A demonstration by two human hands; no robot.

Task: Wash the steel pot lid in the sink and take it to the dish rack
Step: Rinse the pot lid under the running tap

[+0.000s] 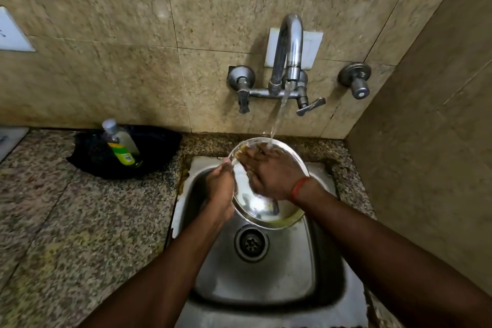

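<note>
1. So, the steel pot lid (257,208) is tilted over the sink (266,282), under the water stream (279,112) from the tap (290,45). The left hand (221,189) has its fingers curled round the lid's rim at 9 o'clock. The right hand (271,173) lies flat on the face with fingers spread, not gripping anything.
2. What could go wrong: only one hand is actually holding it, and wet steel is slippery. If that pinch slides, I'd guess the lid drops straight onto the drain (251,243).
3. Water hits the lid near 12 o'clock, so tilting it further could send spray over the granite counter (66,221).
4. Yellowish gunk (288,220) sits on the rim around 5 o'clock, so it looks not done yet.
5. Room-wise: the side wall (426,141) crowds 3 o'clock, and the tap lever (310,106) hangs near the lid's top edge, easy to knock when lifting. 9 o'clock is more open, apart from the dish soap bottle (119,145) on a black cloth (157,149). No dish rack in view.
</note>
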